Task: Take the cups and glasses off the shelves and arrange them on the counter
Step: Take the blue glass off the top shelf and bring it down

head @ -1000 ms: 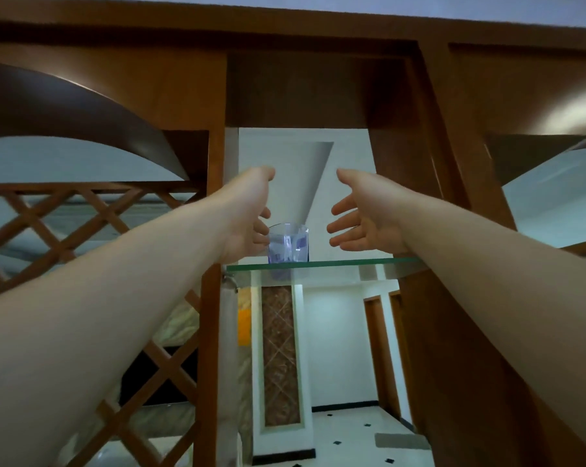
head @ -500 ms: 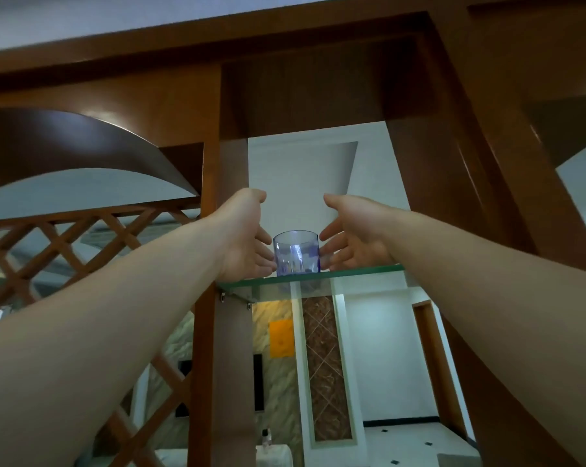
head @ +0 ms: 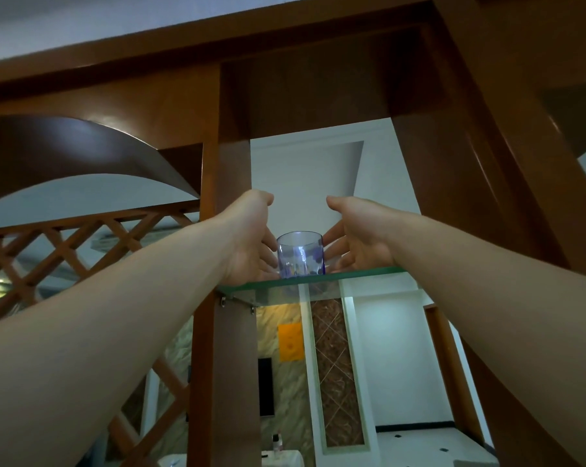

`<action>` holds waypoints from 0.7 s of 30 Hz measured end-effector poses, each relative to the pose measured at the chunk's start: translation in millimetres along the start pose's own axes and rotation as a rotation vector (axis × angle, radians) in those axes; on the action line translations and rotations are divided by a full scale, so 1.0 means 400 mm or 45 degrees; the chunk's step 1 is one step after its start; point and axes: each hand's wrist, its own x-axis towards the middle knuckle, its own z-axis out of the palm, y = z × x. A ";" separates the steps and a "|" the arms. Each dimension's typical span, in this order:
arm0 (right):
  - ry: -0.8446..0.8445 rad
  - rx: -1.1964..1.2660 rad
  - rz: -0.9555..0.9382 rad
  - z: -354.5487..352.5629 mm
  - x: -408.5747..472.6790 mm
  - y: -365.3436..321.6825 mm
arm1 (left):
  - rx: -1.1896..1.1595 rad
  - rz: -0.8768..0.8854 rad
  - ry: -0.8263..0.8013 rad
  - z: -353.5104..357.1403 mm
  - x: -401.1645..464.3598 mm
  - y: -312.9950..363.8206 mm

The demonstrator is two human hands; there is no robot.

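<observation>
A small clear glass with a blue tint (head: 300,254) stands upright on a high glass shelf (head: 362,273) inside a wooden cabinet frame. My left hand (head: 251,237) is at its left side and my right hand (head: 359,237) at its right. The fingers of both hands are fairly straight and reach the glass's sides, with the thumbs raised above its rim and apart. The glass still rests on the shelf. The counter is not in view.
A wooden post (head: 231,170) rises close on the left of the shelf and a wider slanted one (head: 453,197) on the right. A wooden lattice panel (head: 83,244) fills the left. A room with a tiled floor shows behind and below the shelf.
Both hands have moved inward from apart to the sides of the glass. The view has tilted up and drawn nearer the shelf.
</observation>
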 end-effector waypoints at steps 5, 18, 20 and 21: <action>0.014 0.012 -0.025 -0.004 -0.006 0.004 | -0.061 -0.001 0.004 0.003 0.000 0.003; 0.125 0.212 -0.260 -0.025 -0.100 -0.013 | -0.094 0.209 0.127 0.027 -0.044 0.047; 0.160 0.221 -0.308 -0.039 -0.120 -0.016 | -0.125 0.249 0.134 0.042 -0.061 0.051; 0.185 0.220 -0.330 -0.046 -0.130 -0.017 | -0.136 0.270 0.135 0.050 -0.069 0.053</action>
